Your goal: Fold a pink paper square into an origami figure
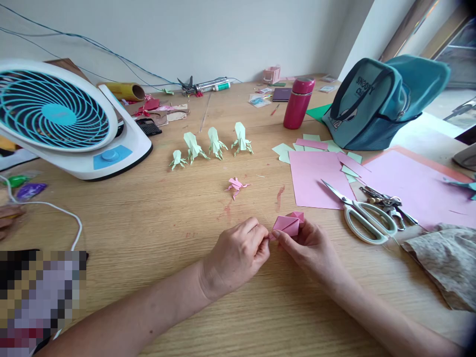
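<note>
Wooden table, its straight grain visible, bearing crisp, angular paper shapes. The folded paper, pink and matte, has flat facets, sharp corners and a slanting fold line; it is held between both hands, over the table's near part. Left hand: fingers curled in, pinching the paper's left tip. Right hand: half-closed, thumb and fingers gripping its body. Beyond: four pale-green figures, one pink figure; at right, one pair of scissors.

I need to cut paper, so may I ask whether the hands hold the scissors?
No, the scissors lie partly over a pink sheet, while the left hand and right hand are at the folded paper.
</note>
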`<act>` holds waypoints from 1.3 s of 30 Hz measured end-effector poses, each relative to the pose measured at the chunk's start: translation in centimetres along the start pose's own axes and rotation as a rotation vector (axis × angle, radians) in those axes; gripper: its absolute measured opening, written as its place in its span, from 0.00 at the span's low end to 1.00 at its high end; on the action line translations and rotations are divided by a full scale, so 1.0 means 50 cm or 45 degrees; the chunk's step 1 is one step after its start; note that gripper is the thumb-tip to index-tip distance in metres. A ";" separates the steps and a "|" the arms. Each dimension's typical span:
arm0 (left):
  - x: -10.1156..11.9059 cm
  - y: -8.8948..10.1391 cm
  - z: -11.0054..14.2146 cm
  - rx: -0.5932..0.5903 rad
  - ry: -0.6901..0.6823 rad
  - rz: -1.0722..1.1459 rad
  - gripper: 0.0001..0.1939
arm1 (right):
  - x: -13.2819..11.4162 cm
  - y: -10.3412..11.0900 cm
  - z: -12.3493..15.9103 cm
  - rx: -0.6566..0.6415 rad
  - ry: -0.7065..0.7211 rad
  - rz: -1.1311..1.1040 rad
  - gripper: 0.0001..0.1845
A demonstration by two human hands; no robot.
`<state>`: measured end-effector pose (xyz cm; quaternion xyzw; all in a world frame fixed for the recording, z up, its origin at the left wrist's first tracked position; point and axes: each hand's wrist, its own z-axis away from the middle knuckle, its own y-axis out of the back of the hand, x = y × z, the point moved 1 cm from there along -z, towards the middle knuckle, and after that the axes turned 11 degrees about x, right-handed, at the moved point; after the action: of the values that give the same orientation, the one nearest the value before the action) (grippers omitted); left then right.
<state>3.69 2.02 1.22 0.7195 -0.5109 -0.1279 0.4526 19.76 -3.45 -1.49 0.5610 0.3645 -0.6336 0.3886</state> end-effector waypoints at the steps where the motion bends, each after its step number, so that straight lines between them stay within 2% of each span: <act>1: 0.001 -0.001 0.002 0.004 -0.029 -0.051 0.08 | 0.001 -0.001 0.001 -0.009 0.012 -0.003 0.23; 12: 0.009 0.005 0.001 -0.001 -0.304 -0.342 0.11 | 0.002 0.000 -0.002 -0.058 -0.002 -0.033 0.19; 17: 0.011 0.005 0.002 0.035 -0.305 -0.395 0.12 | 0.002 -0.003 0.000 -0.061 -0.016 -0.064 0.20; 20: 0.006 0.002 0.000 0.015 -0.148 -0.155 0.10 | 0.001 -0.004 -0.001 -0.031 -0.017 -0.090 0.21; 26: -0.008 0.004 -0.020 -0.068 0.454 0.502 0.10 | -0.001 -0.004 -0.007 0.018 -0.013 -0.121 0.22; 32: -0.020 -0.006 -0.025 -0.304 0.906 0.917 0.14 | 0.001 -0.004 -0.008 0.050 0.024 -0.123 0.22; 35: -0.024 -0.012 -0.021 -0.301 0.966 0.972 0.13 | 0.003 -0.004 -0.007 0.041 0.050 -0.122 0.21; 39: -0.021 -0.011 -0.020 -0.141 0.822 0.912 0.14 | 0.001 -0.002 -0.009 -0.028 0.031 -0.143 0.20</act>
<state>4.22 3.45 1.07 0.4762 -0.5524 0.2387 0.6412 19.87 -2.99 -1.60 0.5431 0.4071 -0.6434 0.3540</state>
